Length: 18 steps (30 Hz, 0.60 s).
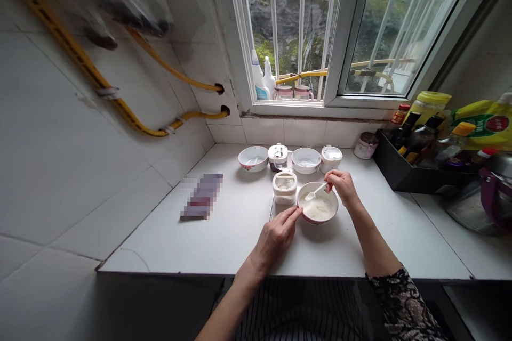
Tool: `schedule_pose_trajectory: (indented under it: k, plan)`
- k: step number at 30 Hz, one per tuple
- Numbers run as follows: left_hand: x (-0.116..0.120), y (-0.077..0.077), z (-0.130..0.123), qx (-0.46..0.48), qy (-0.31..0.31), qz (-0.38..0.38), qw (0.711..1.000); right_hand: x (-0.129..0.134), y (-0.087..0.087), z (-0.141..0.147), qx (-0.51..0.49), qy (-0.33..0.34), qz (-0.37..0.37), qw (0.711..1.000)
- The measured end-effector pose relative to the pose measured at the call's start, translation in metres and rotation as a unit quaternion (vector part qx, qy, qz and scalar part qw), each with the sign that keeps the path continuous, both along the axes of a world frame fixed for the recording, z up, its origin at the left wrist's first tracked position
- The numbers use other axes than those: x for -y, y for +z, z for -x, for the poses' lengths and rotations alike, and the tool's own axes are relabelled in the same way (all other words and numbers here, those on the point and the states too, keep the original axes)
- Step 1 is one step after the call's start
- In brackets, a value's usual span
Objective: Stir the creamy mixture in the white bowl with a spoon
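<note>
My left hand [277, 233] holds the near left rim of a bowl [318, 221], with its fingers together. White powdery or grainy stuff [322, 206] lies in that bowl. Pinched in my right hand [342, 186] is a small white spoon [311, 196], its head tipped down over the bowl's inside. Just left of the bowl stands a square container [285, 194] with a clear-topped lid. Behind are two more bowls, one on the left [253, 160] and one on the right [306, 161], and two lidded jars, one dark-filled [278, 156], one white [331, 158].
A blurred flat packet [202, 197] lies on the white counter [236, 240] at left. At right, a black box [412, 173] holds several bottles, beside a pot [476, 208] and a small jar [365, 146]. Yellow pipe [148, 130] runs along the left wall.
</note>
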State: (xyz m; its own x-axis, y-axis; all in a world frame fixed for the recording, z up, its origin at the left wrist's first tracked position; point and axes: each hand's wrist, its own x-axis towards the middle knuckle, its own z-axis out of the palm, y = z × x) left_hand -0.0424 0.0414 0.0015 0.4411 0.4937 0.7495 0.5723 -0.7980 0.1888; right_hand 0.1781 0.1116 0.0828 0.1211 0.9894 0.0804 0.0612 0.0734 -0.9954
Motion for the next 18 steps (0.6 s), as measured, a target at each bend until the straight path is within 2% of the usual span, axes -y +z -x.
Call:
schedule_pose_trajectory:
  k: [6, 9, 11, 13, 15, 18]
  plan:
    - [0.000, 0.000, 0.000, 0.002, -0.003, 0.002, 1.000, 0.002, 0.004, 0.003, -0.064, 0.005, 0.016, 0.998]
    - [0.001, 0.001, -0.001, 0.003, -0.002, 0.006, 1.000, 0.005, 0.005, 0.012, -0.056, -0.004, 0.006, 0.998]
    - [0.001, 0.001, -0.001, 0.006, -0.001, 0.007, 1.000, 0.008, 0.005, 0.020, -0.027, -0.008, -0.040, 0.999]
    - [0.001, 0.000, -0.001, 0.009, -0.001, 0.004, 1.000, 0.011, 0.004, 0.029, 0.027, -0.010, -0.126, 0.992]
    - [0.000, 0.000, -0.001, 0.008, -0.001, 0.001, 1.000, 0.014, 0.001, 0.036, 0.130, -0.007, -0.239, 0.962]
    - [0.000, -0.001, 0.000, 0.004, 0.001, -0.006, 1.000, 0.017, -0.002, 0.042, 0.293, 0.026, -0.389, 0.873]
